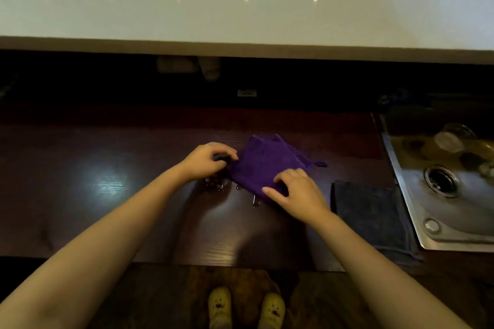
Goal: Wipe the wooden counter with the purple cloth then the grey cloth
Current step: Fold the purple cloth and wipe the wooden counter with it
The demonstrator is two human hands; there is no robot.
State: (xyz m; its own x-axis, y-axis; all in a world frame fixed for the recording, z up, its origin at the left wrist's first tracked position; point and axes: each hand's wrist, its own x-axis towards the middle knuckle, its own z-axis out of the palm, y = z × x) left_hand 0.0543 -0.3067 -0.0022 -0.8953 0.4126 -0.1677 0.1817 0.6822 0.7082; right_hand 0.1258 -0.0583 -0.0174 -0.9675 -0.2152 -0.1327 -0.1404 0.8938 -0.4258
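Observation:
A folded purple cloth [263,163] lies on the dark wooden counter [107,157], a small loop at its right corner. My left hand [205,161] pinches the cloth's left corner with curled fingers. My right hand [296,195] rests on the cloth's near corner, fingertips pressing into it. The grey cloth [371,218] lies folded flat on the counter, just right of my right wrist and untouched. Water drops [216,184] sit on the wood beneath my left hand and near the purple cloth's front edge.
A steel sink [443,195] with a drain and some dishes is set into the counter at the right. A raised white ledge [240,16] runs across the back. Below the counter's front edge are my feet in yellow slippers [246,307].

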